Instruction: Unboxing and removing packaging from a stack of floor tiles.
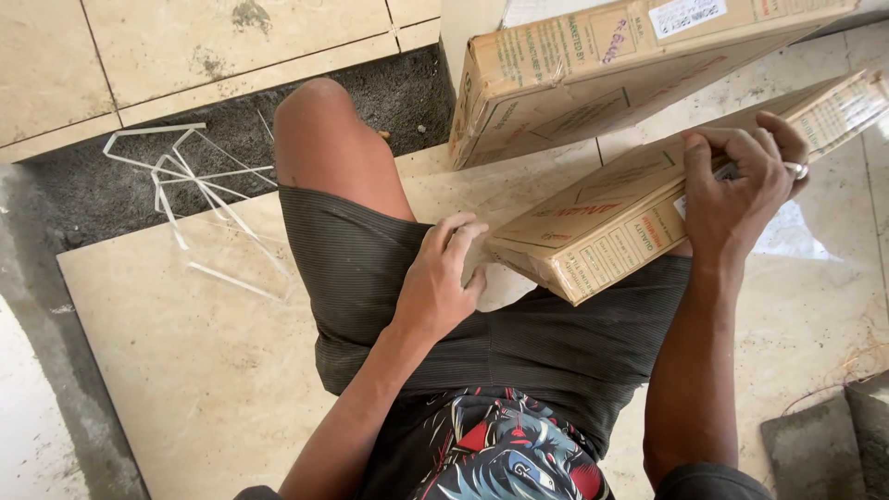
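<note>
**Flat Cardboard Box Being Held Across the Lap**

A long, flat cardboard box (pixel 639 199) is being held at a slant across the lap of a crouching person, its near corner resting on the dark ribbed shorts (pixel 482 324) and its far end rising toward the upper right. The box is being gripped from both sides. Its near left corner is being touched by the left hand (pixel 440 282), whose fingers are curled loosely against the edge. Its upper right edge is being clamped by the right hand (pixel 741 181), the fingers folded over the top face and the thumb tucked behind; a ring is being worn on that hand.

Just beyond the box, a second cardboard box (pixel 611 56) of the same kind is being left leaning, its taped end turned toward the bare knee (pixel 319 125). Below and around the box, pale glossy floor tiles (pixel 204 361) are being crouched on. Left of the box, past the knee, a tangle of white plastic strapping (pixel 194 199) is lying partly on a strip of grey mortar bed (pixel 102 190) and partly on the tile. Well to the lower right of the box, a grey block (pixel 820 444) is being shown at the frame's corner.
</note>
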